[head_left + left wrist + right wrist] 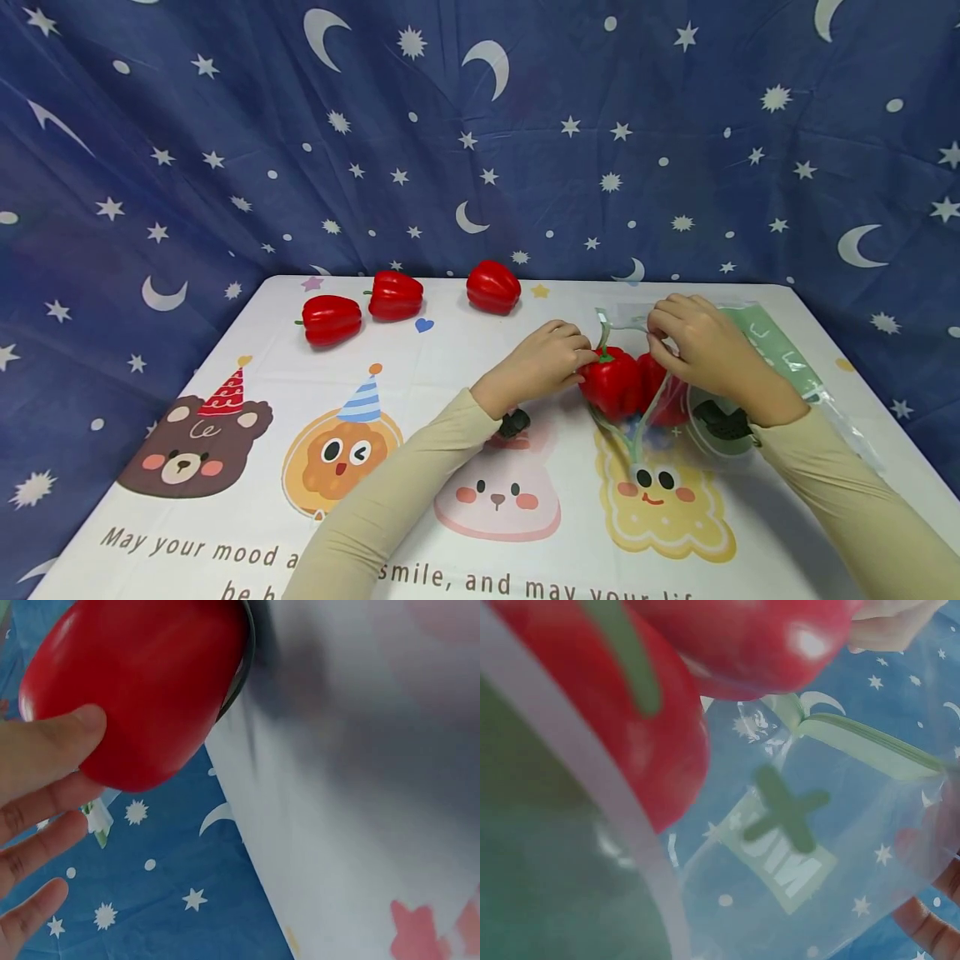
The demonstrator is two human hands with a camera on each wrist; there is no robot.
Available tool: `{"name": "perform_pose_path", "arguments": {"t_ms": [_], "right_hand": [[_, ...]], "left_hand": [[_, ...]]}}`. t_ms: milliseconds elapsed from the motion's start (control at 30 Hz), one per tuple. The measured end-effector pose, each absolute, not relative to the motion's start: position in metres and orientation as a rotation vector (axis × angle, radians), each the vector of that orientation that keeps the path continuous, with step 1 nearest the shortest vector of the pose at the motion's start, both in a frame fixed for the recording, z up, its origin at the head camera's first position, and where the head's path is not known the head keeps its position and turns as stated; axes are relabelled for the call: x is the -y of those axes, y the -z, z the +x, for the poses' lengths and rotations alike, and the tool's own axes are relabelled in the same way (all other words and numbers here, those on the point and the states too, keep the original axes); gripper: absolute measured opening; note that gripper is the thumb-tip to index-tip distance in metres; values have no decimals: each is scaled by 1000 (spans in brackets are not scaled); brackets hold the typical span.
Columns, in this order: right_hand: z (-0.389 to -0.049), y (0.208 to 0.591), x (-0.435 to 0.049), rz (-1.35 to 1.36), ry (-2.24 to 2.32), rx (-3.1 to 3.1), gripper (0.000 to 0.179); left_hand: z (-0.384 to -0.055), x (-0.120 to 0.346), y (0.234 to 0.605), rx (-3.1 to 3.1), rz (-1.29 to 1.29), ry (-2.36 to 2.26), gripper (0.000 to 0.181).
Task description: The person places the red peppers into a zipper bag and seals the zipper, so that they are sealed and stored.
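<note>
My left hand (pixel 542 367) grips a red bell pepper (pixel 613 392) by its side, its green stem pointing up, at the mouth of a clear plastic bag (pixel 786 354) with green trim. In the left wrist view the thumb presses the glossy skin of that pepper (pixel 150 682), and the bag's rim passes behind it. A second red bell pepper (pixel 666 398) shows through the plastic, right beside the first. My right hand (pixel 701 350) pinches the upper rim of the bag. Through the right wrist view, the bag film (pixel 780 825) stretches in front of the fingers.
Three more red bell peppers lie farther back: one at the left (pixel 331 320), one just beside it (pixel 396 296) and one near the middle back edge (pixel 492 287). A white cloth with cartoon prints (pixel 247 367) covers the table. Behind it hangs a blue star-patterned curtain (pixel 420 167).
</note>
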State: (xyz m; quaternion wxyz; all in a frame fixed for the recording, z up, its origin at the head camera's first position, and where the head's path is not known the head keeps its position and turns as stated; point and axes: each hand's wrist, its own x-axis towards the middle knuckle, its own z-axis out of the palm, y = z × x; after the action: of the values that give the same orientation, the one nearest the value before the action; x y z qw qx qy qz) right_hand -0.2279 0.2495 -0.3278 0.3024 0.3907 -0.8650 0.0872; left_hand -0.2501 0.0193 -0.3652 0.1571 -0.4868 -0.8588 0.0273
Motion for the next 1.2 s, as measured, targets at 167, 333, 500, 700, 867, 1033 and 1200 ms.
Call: {"name": "perform_pose_path", "arguments": {"t_ms": [167, 333, 500, 700, 867, 1033, 1200], "right_hand": [[-228, 328, -246, 1052, -228, 2290, 3], [-227, 326, -240, 1076, -219, 2289, 3], [-226, 324, -236, 1072, -195, 2305, 4], [-227, 326, -236, 1060, -187, 2324, 5], [-228, 327, -237, 1047, -179, 2337, 5], [-228, 328, -238, 1019, -179, 2370, 6], [-228, 328, -237, 998, -174, 2393, 9]], "left_hand": [[-249, -24, 369, 2480, -1388, -107, 28], [-251, -31, 374, 2536, -1337, -83, 28], [-254, -39, 378, 2578, -1264, -101, 26], [-258, -48, 386, 2563, -1193, -196, 22], [-258, -50, 390, 2580, -1179, -224, 23], [-257, -47, 391, 2617, -1166, -245, 28], [-258, -40, 391, 2629, -1151, -246, 32]]}}
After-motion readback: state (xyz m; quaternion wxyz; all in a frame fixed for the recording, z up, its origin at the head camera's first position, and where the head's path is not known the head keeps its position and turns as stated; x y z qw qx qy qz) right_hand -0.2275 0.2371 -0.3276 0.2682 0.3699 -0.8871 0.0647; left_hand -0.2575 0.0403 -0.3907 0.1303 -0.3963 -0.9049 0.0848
